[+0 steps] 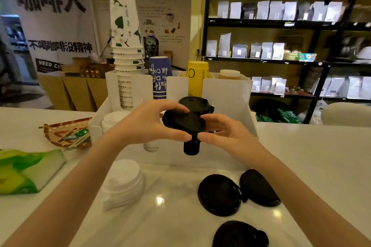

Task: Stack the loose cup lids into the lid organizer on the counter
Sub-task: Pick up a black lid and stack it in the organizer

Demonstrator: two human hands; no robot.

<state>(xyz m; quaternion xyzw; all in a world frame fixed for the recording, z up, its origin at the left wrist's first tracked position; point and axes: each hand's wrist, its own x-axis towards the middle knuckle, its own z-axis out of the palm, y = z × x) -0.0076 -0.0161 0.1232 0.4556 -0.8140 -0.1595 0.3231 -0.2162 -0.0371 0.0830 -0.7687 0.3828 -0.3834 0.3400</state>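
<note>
Head view: both hands' grip closed on one black lid (183, 121); three loose lids (218, 194).

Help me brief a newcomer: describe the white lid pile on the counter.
Start at the white organizer holding cups. On the counter nearer you, left of three loose black lids, sits the white lid pile: the only white, stacked lids lying loose.

Both forearms are bare and extended forward, converging at the middle. Left hand (148, 122): palm turned inward, fingers arched over the top, thumb underneath, closed in a pinch grip. Right hand (224, 133): opposite the left, fingers curled inward, thumb tip nearly meeting the left thumb. Wrists level, slightly bent.
</note>
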